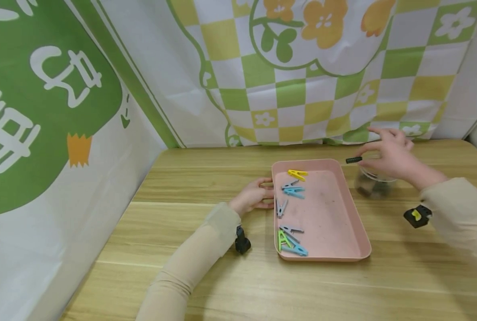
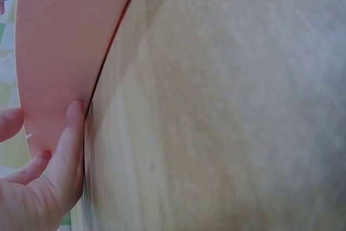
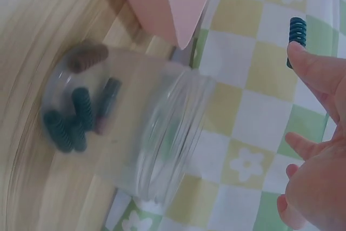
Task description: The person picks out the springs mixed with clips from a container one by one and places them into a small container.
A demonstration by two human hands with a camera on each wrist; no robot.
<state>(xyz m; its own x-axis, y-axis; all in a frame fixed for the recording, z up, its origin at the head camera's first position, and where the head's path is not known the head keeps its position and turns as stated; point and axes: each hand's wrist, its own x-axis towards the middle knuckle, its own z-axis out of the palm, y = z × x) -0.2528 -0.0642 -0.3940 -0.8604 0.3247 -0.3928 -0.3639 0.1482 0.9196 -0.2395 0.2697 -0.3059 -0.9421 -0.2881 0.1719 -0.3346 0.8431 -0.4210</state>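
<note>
My right hand (image 1: pixel 391 156) is raised over a clear jar (image 1: pixel 372 185), pinching a dark green coil spring (image 3: pixel 297 39) between thumb and finger while its other fingers spread out. Several springs (image 3: pixel 82 109), green and brownish, lie at the bottom of the jar, as the right wrist view shows. A pink tray (image 1: pixel 322 214) stands to the left of the jar. Against the tray's left outer wall (image 2: pixel 65 41), my left hand (image 1: pixel 255 196) rests its fairly straight fingertips.
Along the tray's left side lie several clothespins: a yellow one (image 1: pixel 298 174) at the back, then blue ones (image 1: pixel 294 191) and grey ones (image 1: pixel 281 208), with a green one (image 1: pixel 283 240) near the front. A checkered cloth (image 1: pixel 302 93) hangs behind the wooden table (image 1: pixel 206 276).
</note>
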